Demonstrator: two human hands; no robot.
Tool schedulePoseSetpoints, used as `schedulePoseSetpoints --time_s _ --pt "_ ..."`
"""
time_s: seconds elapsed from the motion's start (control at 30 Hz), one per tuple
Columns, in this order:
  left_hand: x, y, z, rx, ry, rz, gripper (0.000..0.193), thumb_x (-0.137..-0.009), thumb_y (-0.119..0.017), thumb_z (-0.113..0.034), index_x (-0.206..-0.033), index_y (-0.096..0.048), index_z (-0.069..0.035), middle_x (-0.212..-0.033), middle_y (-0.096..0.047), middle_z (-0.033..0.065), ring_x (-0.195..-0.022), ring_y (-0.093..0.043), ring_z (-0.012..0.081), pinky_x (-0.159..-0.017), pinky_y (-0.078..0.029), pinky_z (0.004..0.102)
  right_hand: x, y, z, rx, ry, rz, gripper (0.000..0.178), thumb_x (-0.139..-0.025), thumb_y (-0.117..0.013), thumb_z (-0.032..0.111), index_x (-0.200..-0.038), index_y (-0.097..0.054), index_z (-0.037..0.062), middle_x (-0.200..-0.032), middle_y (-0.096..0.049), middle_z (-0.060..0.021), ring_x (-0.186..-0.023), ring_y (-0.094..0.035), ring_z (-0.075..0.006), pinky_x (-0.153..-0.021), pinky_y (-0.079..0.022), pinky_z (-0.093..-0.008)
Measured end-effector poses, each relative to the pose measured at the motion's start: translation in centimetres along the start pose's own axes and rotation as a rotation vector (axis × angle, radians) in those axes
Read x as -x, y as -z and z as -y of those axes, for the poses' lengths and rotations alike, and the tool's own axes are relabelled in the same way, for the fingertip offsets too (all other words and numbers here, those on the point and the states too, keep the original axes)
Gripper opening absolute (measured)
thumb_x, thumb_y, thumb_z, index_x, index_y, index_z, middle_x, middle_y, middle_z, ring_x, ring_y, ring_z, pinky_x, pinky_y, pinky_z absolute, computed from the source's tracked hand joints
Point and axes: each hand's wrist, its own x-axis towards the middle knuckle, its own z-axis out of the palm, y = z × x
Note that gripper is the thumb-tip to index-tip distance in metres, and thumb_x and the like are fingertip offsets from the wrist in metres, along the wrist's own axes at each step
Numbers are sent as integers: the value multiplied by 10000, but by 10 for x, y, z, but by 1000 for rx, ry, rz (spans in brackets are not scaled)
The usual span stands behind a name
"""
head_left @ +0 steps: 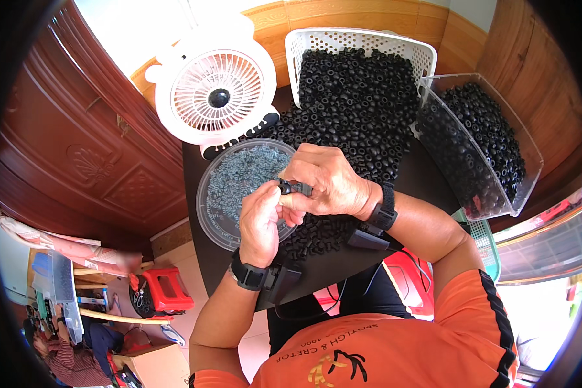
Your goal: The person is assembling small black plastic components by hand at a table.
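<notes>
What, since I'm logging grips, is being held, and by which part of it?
The left hand and right hand hold a small black piece between them; too covered to tell by which part.

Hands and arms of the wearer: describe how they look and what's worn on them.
The left hand and right hand are ungloved. Each wrist wears a black strap with a dark, boxy module beside it. Thin cables show near the modules. The sleeves are short and orange; the right one has jagged black trim.
</notes>
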Motion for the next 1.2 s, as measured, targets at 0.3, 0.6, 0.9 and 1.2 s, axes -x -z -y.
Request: schedulePoseSetpoints --time_s 0.3,0.6,0.9,1.2 --pt "-4 -8 6 117 -35 -124 310 -1016 -403 -270 -1047 -559 -4 -894 -654 92 -737 -618 153 -689 -466 269 -2 -5 -3 127 121 -10 316 -619 -812 167 -861 -622 94 -697 -583 -2 -654 -594 -224 -569 -502 -342" --pt "-4 -4 16 117 -118 -90 277 -1008 -459 -258 -1031 -548 3 -930 -571 61 -772 -592 125 -690 -466 265 -3 -3 1 61 16 38 325 -599 -804 138 -865 -621 103 -716 -590 -2 -687 -607 -222 -589 -515 -341" --pt "-4 -7 10 77 -106 -158 277 -1002 -473 -262 -1043 -555 -1 -929 -587 60 -755 -589 121 -703 -433 240 -2 -5 0 133 76 13 347 -656 -799 220 -941 -653 85 -745 -603 -9 -696 -603 -214 -609 -519 -336" --pt "-3 -2 4 -14 -53 -54 386 -1019 -377 -329 -1048 -544 18 -841 -688 144 -697 -596 150 -658 -458 272 -3 0 -5 158 117 -64 341 -735 -789 299 -940 -648 66 -728 -605 -39 -655 -616 -229 -583 -520 -339"
